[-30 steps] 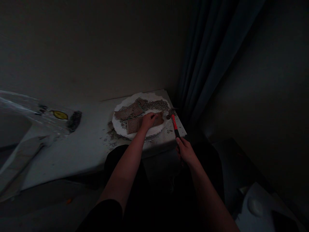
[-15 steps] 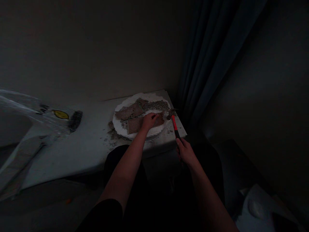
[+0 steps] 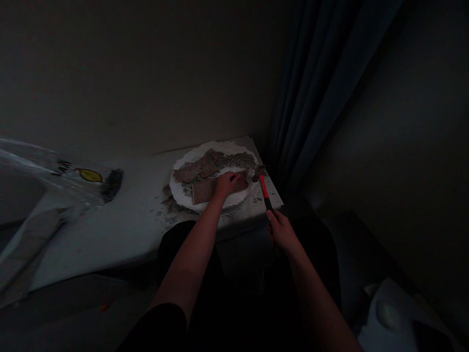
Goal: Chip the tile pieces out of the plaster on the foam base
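A round white slab [image 3: 190, 203] lies on a low white table [image 3: 120, 225] and carries several flat brown tile pieces [image 3: 200, 191] and a heap of small grey rubble [image 3: 238, 159]. My left hand [image 3: 227, 183] rests on the front brown piece with fingers curled, pinning it down. My right hand [image 3: 281, 230] is closed round the black grip of a red-handled hammer [image 3: 264, 191]. The hammer's metal head sits low at the slab's right edge, just right of my left hand.
Crumpled clear plastic with a yellow label [image 3: 90, 175] lies at the table's left end. Grey crumbs [image 3: 166, 215] are scattered in front of the slab. A dark curtain [image 3: 311, 98] hangs right behind the table corner. A white object [image 3: 388, 313] sits at lower right.
The hammer head has shifted a little lower and leftward toward the slab edge. My left hand stays on the brown piece. The view barely moves.
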A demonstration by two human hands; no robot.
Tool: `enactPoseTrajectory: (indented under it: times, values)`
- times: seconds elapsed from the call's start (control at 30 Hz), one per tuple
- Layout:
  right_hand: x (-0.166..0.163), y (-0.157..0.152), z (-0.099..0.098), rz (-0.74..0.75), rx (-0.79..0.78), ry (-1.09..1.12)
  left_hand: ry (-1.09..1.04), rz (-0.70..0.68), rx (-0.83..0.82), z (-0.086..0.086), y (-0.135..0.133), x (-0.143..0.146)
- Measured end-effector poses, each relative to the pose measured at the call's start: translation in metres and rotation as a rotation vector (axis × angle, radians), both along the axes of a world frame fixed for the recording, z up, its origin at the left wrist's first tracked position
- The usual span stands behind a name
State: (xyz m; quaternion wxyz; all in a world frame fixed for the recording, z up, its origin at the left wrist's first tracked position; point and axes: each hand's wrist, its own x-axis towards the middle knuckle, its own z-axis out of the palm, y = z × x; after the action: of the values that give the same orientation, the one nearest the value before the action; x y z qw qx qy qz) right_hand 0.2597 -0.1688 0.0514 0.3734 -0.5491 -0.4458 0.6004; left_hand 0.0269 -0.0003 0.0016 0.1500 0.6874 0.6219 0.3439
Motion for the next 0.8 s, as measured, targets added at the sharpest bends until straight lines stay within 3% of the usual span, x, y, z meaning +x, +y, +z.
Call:
enactPoseTrajectory:
  times: [0.53, 0.8]
  values:
    - [0.0, 0.0, 0.002, 0.013, 0.011, -0.023, 0.033, -0.001, -0.009, 0.005, -0.003, 0.002]
    - [-0.003, 0.003, 0.025, 0.069, 0.211, -0.07, 0.079, 0.003, 0.003, -0.001, 0.001, 0.001]
